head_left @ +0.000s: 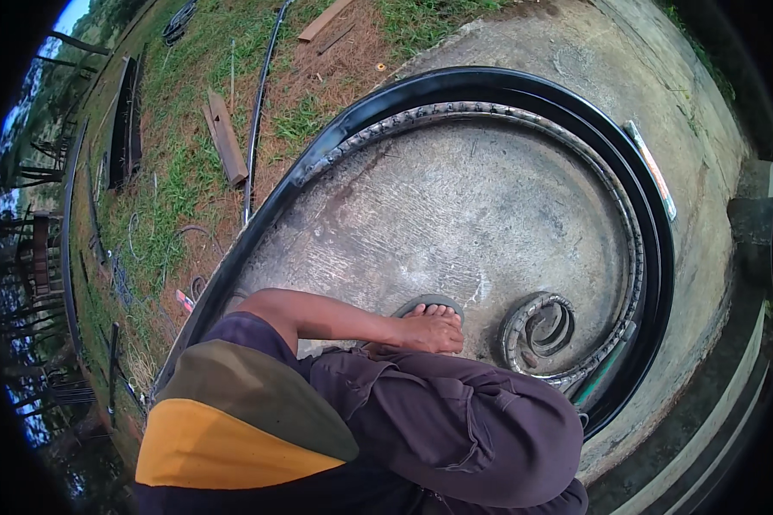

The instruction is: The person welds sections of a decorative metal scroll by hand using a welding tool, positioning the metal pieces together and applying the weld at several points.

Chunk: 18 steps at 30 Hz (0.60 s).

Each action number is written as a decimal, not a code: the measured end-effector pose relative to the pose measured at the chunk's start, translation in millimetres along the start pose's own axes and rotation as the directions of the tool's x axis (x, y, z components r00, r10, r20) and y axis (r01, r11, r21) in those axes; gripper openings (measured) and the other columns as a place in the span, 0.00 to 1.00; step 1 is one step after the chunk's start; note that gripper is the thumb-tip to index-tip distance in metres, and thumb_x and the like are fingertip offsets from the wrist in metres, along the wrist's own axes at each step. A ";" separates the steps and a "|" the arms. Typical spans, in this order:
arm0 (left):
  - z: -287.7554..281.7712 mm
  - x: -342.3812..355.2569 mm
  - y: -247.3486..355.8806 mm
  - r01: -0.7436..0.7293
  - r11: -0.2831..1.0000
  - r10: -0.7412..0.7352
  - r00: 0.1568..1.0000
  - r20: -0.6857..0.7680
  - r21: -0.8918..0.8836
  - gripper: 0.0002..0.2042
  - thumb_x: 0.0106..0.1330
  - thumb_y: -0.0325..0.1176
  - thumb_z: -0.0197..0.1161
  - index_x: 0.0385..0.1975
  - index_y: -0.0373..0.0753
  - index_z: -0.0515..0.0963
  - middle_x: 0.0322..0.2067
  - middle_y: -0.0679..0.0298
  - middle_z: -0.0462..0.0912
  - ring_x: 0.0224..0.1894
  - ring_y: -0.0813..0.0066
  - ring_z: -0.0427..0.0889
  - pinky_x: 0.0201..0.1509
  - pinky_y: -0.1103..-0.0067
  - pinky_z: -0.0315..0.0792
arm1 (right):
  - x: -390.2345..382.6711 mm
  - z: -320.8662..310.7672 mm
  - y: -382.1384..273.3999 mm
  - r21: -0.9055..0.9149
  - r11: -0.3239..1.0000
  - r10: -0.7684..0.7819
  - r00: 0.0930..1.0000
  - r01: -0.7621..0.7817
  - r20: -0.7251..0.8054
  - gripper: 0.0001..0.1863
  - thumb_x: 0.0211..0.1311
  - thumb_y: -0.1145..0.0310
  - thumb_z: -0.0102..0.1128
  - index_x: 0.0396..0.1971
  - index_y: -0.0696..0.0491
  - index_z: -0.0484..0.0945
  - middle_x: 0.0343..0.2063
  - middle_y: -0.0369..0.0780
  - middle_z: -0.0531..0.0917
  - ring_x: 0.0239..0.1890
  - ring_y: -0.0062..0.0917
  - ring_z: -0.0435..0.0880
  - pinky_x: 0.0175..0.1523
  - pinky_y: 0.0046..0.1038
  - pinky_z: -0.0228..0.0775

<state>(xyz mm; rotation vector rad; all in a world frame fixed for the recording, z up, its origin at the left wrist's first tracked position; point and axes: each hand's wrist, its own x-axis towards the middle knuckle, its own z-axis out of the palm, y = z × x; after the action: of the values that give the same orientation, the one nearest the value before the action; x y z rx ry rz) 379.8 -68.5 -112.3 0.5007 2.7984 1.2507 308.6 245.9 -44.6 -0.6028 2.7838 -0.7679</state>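
My left hand [435,331] lies low over my dark trouser leg [455,403], just in front of my sandalled foot [442,307]. Its back faces up, the fingers look loose, and no object shows in it. My right hand is out of sight. Ahead on the concrete slab [421,223] lies a large scroll-shaped metal form [634,249], worn and ridged, curling into a tight spiral at the right. A wide curved black strip [661,257] runs around its outside. Beside the spiral, a thin green bar [605,365] lies against the strip.
A pale flat bar [652,172] lies outside the strip at the right. On the grass at the left are a brown channel-shaped piece [224,137], a long black tube [256,120] and dark lengths of material [125,124]. A coil [179,21] sits farther off.
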 end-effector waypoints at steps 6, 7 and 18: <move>51.7 -18.7 -8.7 0.192 0.904 -0.114 0.969 -0.217 0.383 0.12 0.66 0.42 0.51 0.41 0.44 0.76 0.47 0.56 0.78 0.60 0.52 0.75 0.71 0.56 0.59 | 1.3 10.3 -24.0 0.038 0.992 -0.126 0.986 0.123 0.109 0.17 0.61 0.67 0.65 0.49 0.54 0.81 0.39 0.42 0.82 0.39 0.32 0.83 0.46 0.32 0.74; 56.8 -16.7 -3.5 0.330 0.720 -0.098 0.919 -0.381 0.610 0.15 0.65 0.45 0.50 0.43 0.44 0.77 0.49 0.58 0.78 0.63 0.51 0.74 0.73 0.53 0.56 | 1.5 11.8 -25.5 0.038 0.990 -0.138 0.983 0.134 0.118 0.17 0.61 0.67 0.66 0.49 0.54 0.81 0.39 0.42 0.82 0.39 0.32 0.83 0.46 0.33 0.74; 63.8 -7.4 -14.4 0.307 0.319 0.245 0.887 -0.391 0.897 0.19 0.69 0.43 0.56 0.56 0.43 0.77 0.58 0.58 0.79 0.66 0.57 0.73 0.69 0.53 0.63 | 4.2 31.0 -46.3 0.056 0.949 -0.314 0.941 0.309 0.128 0.17 0.59 0.66 0.67 0.48 0.53 0.82 0.39 0.42 0.83 0.40 0.33 0.83 0.49 0.34 0.74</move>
<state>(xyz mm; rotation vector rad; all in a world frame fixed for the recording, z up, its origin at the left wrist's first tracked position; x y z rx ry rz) 393.1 -33.8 -166.6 0.0875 3.6568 -0.6786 329.1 193.9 -46.8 -1.0661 2.5764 -0.7971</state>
